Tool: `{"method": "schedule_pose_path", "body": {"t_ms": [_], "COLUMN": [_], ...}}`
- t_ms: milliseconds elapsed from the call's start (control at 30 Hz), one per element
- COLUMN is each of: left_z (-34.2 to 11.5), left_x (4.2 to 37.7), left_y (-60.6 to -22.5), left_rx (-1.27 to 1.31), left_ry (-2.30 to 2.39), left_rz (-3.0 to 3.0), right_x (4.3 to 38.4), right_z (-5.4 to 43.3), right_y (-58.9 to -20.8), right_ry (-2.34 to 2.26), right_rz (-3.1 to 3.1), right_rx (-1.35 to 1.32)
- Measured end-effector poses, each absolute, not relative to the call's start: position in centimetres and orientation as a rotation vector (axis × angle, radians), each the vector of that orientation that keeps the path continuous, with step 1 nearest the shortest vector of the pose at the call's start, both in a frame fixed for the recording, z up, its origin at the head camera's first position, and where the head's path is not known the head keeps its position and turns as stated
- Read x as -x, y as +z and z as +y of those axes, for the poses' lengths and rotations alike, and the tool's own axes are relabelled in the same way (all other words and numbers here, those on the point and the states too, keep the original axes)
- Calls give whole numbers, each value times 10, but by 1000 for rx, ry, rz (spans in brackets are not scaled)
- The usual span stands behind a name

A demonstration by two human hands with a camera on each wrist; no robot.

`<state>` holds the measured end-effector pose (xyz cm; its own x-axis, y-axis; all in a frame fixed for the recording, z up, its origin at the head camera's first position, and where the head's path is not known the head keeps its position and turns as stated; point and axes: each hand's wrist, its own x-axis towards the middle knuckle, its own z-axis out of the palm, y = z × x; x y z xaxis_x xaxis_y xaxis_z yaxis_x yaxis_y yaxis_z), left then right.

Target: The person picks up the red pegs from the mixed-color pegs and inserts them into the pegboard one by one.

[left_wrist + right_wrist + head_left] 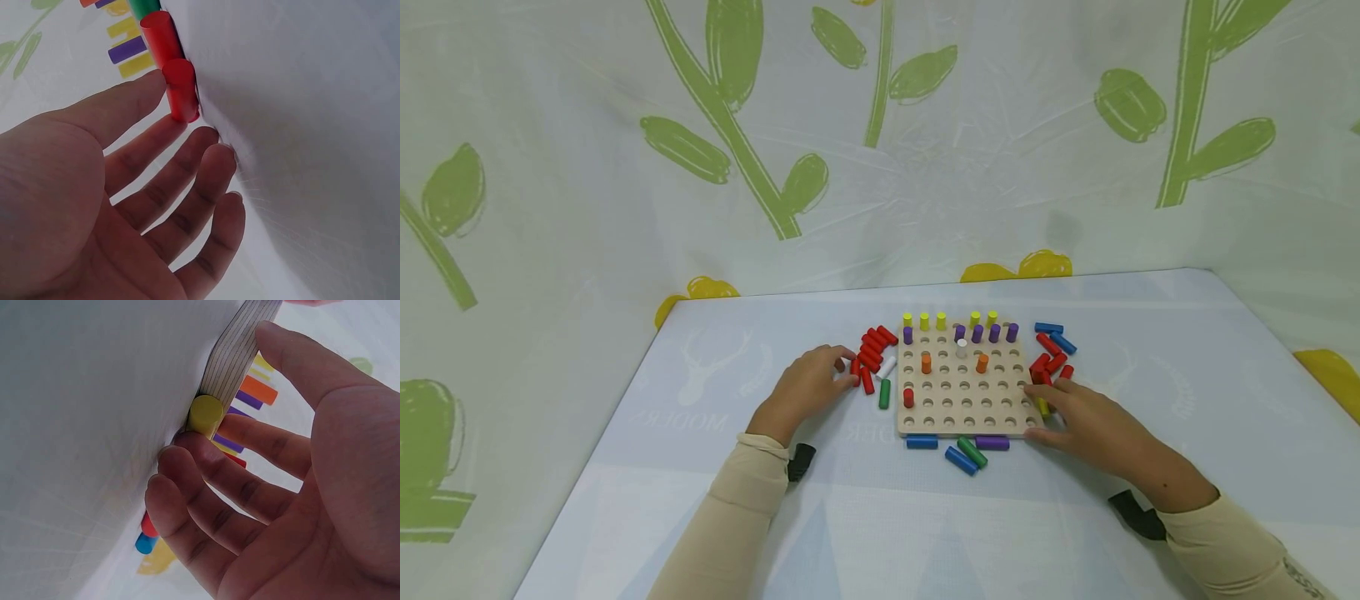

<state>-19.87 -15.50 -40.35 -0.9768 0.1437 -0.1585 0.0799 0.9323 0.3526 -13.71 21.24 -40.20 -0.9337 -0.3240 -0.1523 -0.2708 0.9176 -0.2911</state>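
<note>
A pale wooden pegboard (955, 429) lies on the table, with yellow, purple, orange, white and red pegs upright in some of its holes. At its left side my left hand (808, 385) pinches a red peg (182, 90) between thumb and index finger, its other fingers loosely bent. Across the board, my right hand (1093, 425) has its thumb against the board's near right corner. The right hand's index and middle fingertips lie by a yellow peg (205, 414) beside the board's edge; no grip on it is visible.
Several loose red pegs (872, 350), a white peg (887, 368) and a green peg (884, 394) lie left of the board. Red and blue pegs (1063, 342) lie at its right. Along its near edge are blue, green and purple pegs (992, 443). A leaf-patterned sheet (925, 208) hangs behind.
</note>
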Motion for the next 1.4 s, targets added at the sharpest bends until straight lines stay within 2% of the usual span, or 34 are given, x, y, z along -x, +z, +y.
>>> {"method": "schedule_pose_path", "body": {"t_ms": [800, 1400], "left_z": [-155, -154], "left_x": [200, 197], "left_y": [-400, -397], "left_rx": [-103, -179], "left_ry": [701, 681], "left_rz": [2817, 2865], "right_x": [139, 137], "right_z": [211, 211], "right_y": [-403, -403], "right_ry": [-373, -364], "right_rz": [2876, 2876], "right_rx": [441, 429]}}
